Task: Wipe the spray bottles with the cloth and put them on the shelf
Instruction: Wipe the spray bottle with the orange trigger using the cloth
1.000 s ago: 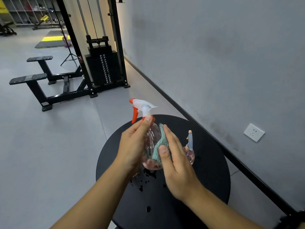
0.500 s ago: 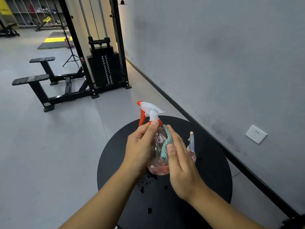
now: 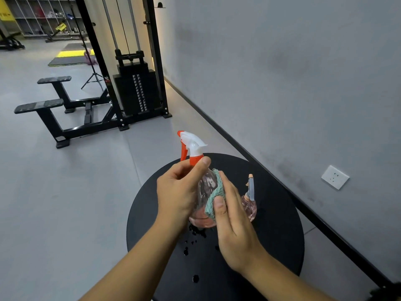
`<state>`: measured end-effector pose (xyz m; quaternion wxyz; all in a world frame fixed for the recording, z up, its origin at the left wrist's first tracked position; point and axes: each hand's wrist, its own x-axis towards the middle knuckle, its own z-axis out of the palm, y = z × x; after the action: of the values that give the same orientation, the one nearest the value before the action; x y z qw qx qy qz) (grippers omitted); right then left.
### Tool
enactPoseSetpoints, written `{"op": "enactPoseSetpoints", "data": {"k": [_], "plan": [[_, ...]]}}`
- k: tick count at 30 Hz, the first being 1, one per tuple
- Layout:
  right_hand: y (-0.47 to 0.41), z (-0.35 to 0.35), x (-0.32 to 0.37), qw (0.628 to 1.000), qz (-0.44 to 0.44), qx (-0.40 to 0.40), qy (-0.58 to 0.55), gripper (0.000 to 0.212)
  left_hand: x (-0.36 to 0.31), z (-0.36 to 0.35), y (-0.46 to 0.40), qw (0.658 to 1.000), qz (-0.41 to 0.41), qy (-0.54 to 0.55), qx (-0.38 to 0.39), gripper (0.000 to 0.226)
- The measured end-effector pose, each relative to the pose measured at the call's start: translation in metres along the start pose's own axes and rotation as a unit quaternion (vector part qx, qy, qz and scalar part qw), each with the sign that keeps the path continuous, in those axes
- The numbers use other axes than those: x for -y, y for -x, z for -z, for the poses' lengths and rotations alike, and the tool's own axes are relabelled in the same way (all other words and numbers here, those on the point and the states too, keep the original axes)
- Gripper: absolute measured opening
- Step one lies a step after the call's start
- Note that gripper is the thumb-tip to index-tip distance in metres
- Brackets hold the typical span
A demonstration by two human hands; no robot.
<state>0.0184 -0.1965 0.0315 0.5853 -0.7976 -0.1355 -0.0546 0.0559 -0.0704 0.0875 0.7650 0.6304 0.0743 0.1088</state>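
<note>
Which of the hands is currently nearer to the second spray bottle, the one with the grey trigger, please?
Right. The right hand sits just in front of the grey-trigger bottle, overlapping it in view; the left hand is farther left, holding the orange-trigger bottle.

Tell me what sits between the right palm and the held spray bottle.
The green cloth, pressed by the right hand against the spray bottle; seen in the head view.
</note>
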Motion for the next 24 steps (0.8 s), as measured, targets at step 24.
{"op": "enactPoseSetpoints", "data": {"k": [24], "plan": [[-0.002, 0.002, 0.002, 1.0, 0.003, -0.005, 0.03, 0.061, 0.005, 0.003, 0.002, 0.996, 0.014, 0.075, 0.038, 0.036]]}}
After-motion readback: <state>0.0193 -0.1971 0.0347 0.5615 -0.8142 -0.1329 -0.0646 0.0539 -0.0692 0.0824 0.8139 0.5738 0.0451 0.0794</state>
